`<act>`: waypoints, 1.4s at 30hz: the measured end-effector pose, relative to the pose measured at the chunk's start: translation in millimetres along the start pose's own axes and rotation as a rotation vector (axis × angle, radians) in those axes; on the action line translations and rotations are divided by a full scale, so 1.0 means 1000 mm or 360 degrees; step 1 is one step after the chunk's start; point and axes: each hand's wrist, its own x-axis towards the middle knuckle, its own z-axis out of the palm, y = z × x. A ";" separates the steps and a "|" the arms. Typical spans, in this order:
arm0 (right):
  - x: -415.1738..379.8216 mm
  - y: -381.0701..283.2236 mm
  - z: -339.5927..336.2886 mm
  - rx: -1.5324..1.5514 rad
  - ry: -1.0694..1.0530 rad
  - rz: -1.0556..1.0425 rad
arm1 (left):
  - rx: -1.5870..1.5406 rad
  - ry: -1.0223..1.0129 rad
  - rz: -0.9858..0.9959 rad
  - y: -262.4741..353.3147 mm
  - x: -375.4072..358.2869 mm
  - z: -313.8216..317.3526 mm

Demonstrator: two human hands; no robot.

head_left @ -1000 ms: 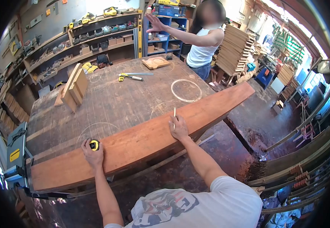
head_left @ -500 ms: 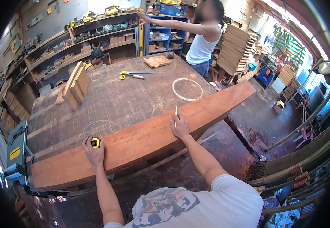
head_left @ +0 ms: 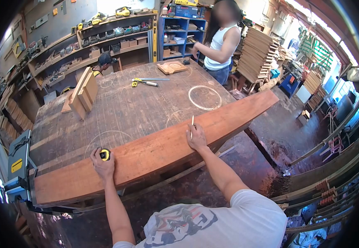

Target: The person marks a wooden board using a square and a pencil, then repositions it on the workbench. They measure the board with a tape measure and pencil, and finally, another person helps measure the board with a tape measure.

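The left hand [head_left: 104,165] curls its fingers around a yellow-and-black tape measure [head_left: 104,155], wrist over the plank [head_left: 154,155]. The right hand [head_left: 197,138] lies on the plank with a pale pencil [head_left: 192,120] pinched upright between its fingers, probably to keep it ready while steadying the wood. The plank runs from eight o'clock to two along the near edge of the worktop [head_left: 146,107], likely for easy reach; it is long, thick and reddish-brown, smooth-looking with faint darker streaks. From the right hand, a white ring [head_left: 206,109] is at twelve, a saw [head_left: 156,79] towards eleven, and another person [head_left: 225,45] between twelve and one. Upright boards [head_left: 84,96] stand between eleven and twelve from the left hand.
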 end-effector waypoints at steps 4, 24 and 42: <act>0.000 -0.002 -0.001 -0.0012 0.0041 -0.0016 | 0.0022 0.0003 0.0016 -0.001 0.000 0.001; 0.116 -0.246 -0.008 0.3362 0.0014 0.0468 | 0.0062 -0.0032 0.0056 -0.010 -0.001 0.006; 0.288 -0.284 -0.039 0.1919 0.0734 0.0528 | 0.0242 0.0036 0.0185 0.001 -0.001 0.006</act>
